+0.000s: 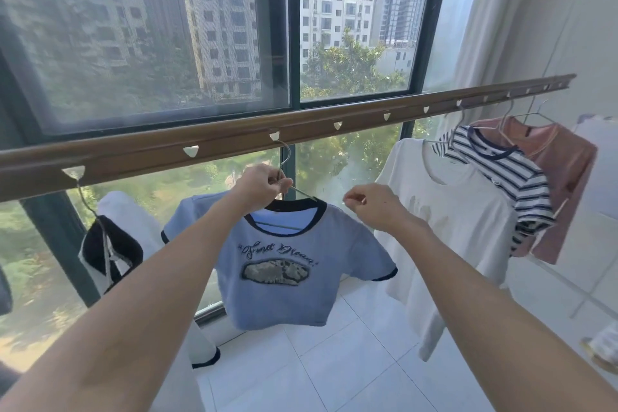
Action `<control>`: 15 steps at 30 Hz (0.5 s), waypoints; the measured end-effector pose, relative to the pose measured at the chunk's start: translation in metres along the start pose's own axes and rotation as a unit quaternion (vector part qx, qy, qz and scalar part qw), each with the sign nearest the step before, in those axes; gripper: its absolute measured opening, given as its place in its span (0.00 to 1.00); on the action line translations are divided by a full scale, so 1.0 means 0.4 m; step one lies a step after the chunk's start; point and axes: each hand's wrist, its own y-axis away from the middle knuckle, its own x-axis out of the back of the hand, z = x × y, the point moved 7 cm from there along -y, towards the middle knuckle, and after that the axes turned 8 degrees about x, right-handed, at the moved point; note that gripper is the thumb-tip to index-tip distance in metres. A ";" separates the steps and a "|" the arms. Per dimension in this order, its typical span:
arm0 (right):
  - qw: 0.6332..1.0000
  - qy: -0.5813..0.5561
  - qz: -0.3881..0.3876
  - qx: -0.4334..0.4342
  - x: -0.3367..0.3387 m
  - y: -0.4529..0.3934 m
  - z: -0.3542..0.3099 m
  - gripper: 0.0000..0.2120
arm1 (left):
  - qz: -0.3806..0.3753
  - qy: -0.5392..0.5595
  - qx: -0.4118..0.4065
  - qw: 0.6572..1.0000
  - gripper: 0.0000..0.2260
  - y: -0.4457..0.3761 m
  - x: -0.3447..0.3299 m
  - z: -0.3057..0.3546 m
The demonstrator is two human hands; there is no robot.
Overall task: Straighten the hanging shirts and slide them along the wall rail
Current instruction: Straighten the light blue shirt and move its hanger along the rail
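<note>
Blue cotton, dark-trimmed at neck and sleeves, the printed T-shirt (277, 261) hangs face-on to the camera from a wire hanger (284, 174) whose hook sits in one of the notches of the brown wall rail (234, 140); the rail runs long from lower left to upper right across the window (167, 43), so any slide must follow that slant. Directly below the hook, the left hand (264, 186) pinches the hanger's neck between thumb and curled fingers, forearm reaching up and forward; it is the hand on the work. Just right of the collar, the right hand (368, 204) hovers near the shirt's shoulder with fingers drawn together, possibly nipping a bit of fabric or hanger wire, though the view is too small there to be sure. Further right along the rail hang a white shirt (444, 227), a striped shirt (501, 170) and a pink top (561, 177), bunched close; to the left a black-and-white garment (110, 251) hangs apart. My judgement: the hook must be lifted clear of its notch before the blue shirt can travel either way.
</note>
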 end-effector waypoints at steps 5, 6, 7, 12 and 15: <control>0.995 -0.021 -0.091 -0.015 -0.030 0.030 0.029 0.08 | -0.005 -0.011 -0.003 1.000 0.12 0.010 0.012 -0.004; 0.996 -0.027 -0.078 -0.018 -0.028 0.032 0.032 0.07 | -0.008 -0.012 -0.002 1.000 0.12 0.012 0.011 -0.006; 0.997 -0.035 -0.066 -0.021 -0.024 0.033 0.035 0.06 | -0.009 -0.012 -0.002 1.000 0.12 0.012 0.011 -0.008; 0.995 -0.052 -0.082 -0.030 -0.031 0.041 0.030 0.06 | -0.011 -0.009 0.007 1.000 0.12 0.016 0.019 -0.019; 0.998 -0.046 -0.022 -0.039 0.001 0.038 0.028 0.05 | -0.007 -0.003 0.008 1.000 0.12 0.021 0.023 -0.019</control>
